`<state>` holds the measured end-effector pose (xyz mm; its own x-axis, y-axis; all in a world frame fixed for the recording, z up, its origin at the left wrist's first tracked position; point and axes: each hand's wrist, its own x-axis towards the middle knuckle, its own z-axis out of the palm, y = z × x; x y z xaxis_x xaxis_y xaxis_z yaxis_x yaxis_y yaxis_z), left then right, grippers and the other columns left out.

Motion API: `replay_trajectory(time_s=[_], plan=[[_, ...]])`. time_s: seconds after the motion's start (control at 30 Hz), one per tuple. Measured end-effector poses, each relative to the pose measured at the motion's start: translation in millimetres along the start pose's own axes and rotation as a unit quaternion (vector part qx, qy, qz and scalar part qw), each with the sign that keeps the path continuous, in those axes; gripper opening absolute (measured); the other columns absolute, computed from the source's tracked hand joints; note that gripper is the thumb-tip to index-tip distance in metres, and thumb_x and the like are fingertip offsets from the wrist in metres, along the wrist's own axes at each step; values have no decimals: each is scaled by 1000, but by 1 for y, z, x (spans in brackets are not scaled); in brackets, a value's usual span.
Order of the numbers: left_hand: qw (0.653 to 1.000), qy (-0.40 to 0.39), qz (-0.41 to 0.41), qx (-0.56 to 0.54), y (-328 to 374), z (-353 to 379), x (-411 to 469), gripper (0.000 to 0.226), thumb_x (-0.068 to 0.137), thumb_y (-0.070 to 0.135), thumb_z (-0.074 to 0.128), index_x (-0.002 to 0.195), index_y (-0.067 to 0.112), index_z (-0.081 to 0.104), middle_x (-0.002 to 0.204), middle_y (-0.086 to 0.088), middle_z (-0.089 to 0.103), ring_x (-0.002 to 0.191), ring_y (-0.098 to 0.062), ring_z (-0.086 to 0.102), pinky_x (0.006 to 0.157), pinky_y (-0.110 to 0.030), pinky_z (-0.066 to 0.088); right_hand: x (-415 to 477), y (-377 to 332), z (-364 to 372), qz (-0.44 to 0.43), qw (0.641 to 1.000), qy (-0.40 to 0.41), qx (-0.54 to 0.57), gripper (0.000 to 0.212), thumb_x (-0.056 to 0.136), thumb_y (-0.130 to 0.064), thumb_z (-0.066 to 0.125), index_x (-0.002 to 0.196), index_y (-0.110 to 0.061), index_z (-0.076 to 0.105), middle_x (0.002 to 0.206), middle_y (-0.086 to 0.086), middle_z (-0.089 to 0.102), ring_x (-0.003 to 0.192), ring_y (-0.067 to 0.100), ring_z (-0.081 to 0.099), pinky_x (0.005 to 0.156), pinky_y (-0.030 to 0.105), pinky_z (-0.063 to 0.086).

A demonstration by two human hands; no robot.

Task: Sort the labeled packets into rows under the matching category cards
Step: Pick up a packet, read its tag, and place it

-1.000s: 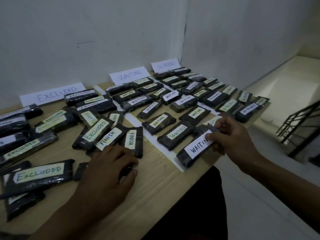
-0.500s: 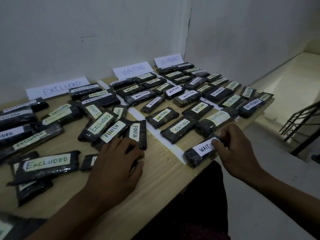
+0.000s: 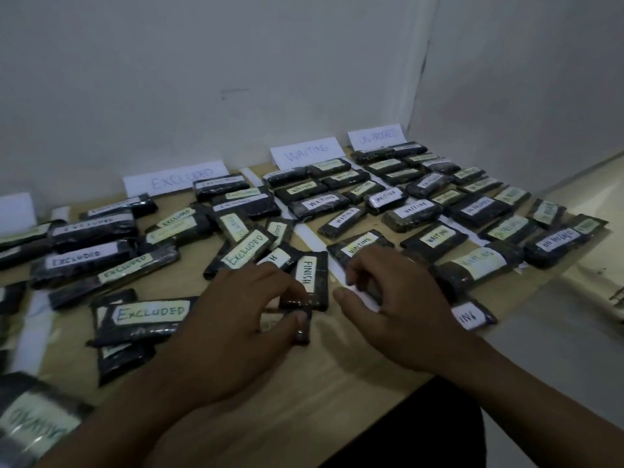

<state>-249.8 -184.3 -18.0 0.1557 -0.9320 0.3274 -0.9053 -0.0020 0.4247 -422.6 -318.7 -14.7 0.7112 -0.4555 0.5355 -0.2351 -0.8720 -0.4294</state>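
Dark packets with white labels cover a wooden table [image 3: 324, 373]. Cards reading EXCLUDED [image 3: 182, 179], WAITING [image 3: 305, 153] and ON PROGRESS [image 3: 374, 136] lean on the wall. My left hand [image 3: 233, 319] pinches a small dark packet [image 3: 301, 329] between thumb and fingers; its label is hidden. Just behind it lie two FINISH packets [image 3: 309, 275] among the EXCLUDED ones. My right hand [image 3: 395, 302] hovers over the white divider strip [image 3: 312, 238], fingers loosely bent, thumb out, holding nothing. A WAITING packet [image 3: 474, 315] lies at the front edge, half hidden by my right wrist.
Rows of WAITING [image 3: 435, 238] and ON PROGRESS packets [image 3: 553, 244] fill the right side up to the table's edge. Loose EXCLUDED packets [image 3: 148, 314] crowd the left. A packet [image 3: 30, 423] sits at the bottom left corner. The wall stands close behind.
My right hand let go of the WAITING packet at the front edge and moved left toward the divider strip. My left hand curled its thumb and fingers round the small packet beneath it.
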Motion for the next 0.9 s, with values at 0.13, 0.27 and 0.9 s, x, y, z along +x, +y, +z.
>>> replay_trajectory(time_s=[0.13,0.27,0.9], plan=[[997,16,-49,51,-22,-36,-23,30,82,64,42,100,45,57,98,26,55,94,4,51,77,-26,43,46,-26,24,-63,993,-95,-30,11,85,-37,58,87,-31,49,81,-11,51,79,8,47,67,34,45],[983,49,-147,101,-58,-64,-58,21,84,56,56,103,46,59,105,27,55,99,4,50,79,-19,43,78,-49,55,-93,988,-125,6,14,90,-29,56,103,-29,55,100,-11,55,94,9,49,78,35,47],[961,33,-272,27,-111,-78,-103,49,74,43,59,123,41,54,105,17,51,92,3,49,76,-18,40,82,-82,153,-122,969,-209,54,69,62,-49,77,123,-37,47,107,-19,44,102,6,42,81,25,39]])
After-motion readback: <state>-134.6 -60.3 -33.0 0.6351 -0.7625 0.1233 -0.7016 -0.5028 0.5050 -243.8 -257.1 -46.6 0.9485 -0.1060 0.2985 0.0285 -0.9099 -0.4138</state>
